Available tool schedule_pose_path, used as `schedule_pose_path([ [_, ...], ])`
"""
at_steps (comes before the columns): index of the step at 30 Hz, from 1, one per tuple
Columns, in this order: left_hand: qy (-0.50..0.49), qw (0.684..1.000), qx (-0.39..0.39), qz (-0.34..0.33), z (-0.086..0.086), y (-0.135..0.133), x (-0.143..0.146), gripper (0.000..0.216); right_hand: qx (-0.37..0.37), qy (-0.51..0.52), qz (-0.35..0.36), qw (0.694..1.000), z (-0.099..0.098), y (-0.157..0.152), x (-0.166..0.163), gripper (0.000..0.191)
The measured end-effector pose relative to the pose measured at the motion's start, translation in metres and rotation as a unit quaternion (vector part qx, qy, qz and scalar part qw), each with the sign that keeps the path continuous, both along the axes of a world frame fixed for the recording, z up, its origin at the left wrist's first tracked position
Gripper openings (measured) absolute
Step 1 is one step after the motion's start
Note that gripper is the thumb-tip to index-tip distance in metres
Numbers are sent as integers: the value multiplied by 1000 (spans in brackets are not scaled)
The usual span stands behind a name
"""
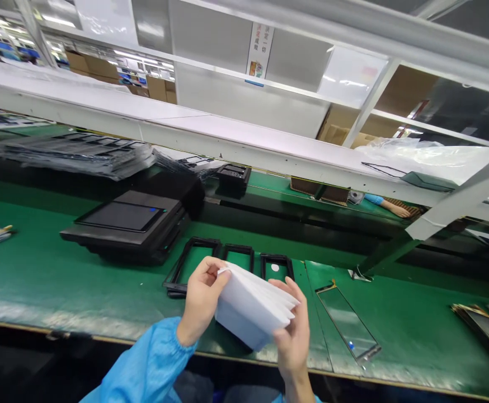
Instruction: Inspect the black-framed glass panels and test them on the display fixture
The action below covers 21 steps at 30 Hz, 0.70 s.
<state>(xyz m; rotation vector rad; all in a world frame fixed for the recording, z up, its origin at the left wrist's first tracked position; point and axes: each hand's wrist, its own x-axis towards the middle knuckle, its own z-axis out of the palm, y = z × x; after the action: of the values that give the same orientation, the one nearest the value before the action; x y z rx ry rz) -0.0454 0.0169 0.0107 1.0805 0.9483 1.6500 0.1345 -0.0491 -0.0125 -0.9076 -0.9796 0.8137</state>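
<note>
A stack of thin white sheets (248, 299) is between my hands near the table's front edge, its right-hand corners fanned apart. My left hand (202, 296) pinches the upper left corner, with thumb and fingers closed on it. At the other end my right hand (294, 324) curls around the fanned corners, thumb in front and fingers behind. Under the stack a dark edge shows, too covered to name. Just behind the sheets lie black rectangular frames (198, 242), one group partly hidden by my left hand. To the right of my right hand lies a clear glass panel with a black border (347, 324).
Black trays (144, 224) are piled at left, a dark screen panel (121, 216) on top. Bagged parts (76, 154) lie behind them. More panels (483, 333) sit far right. A white shelf (227, 134) and slanted post (450, 218) cross the back. Another person's hand (395, 210) shows beyond.
</note>
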Motion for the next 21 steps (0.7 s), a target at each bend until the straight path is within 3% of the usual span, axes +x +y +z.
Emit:
schedule_pose_path([
  [1, 0, 1000, 0, -1, 0, 1, 0, 24, -14, -29, -23, 999, -7, 0, 0, 80],
  [3, -2, 1000, 3, -18, 1, 2, -1, 29, -45, -62, -67, 995, -21, 3, -1, 64],
  [5, 8, 997, -3, -74, 1, 4, -5, 53, -54, -68, -70, 994, -30, 7, -2, 49],
  [6, 20, 994, -11, -102, 2, 5, -6, 62, -51, -66, -59, 995, -35, 8, -1, 51],
  [8, 48, 990, -28, -132, 4, 6, -9, 54, -45, -61, -33, 997, -47, 8, -1, 73],
  [11, 61, 993, -28, -101, 12, 6, -8, 29, -78, -76, -24, 994, -74, 5, 0, 98],
  [15, 49, 995, -5, -88, 33, 4, -4, 30, -160, -123, -86, 976, -103, 8, 0, 75],
  [17, 46, 995, 4, -93, 46, 1, -4, 34, -171, -150, -98, 969, -102, 11, -2, 64],
  [21, 36, 993, 25, -110, 71, -10, -6, 41, -160, -177, -63, 969, -80, 8, -15, 55],
])
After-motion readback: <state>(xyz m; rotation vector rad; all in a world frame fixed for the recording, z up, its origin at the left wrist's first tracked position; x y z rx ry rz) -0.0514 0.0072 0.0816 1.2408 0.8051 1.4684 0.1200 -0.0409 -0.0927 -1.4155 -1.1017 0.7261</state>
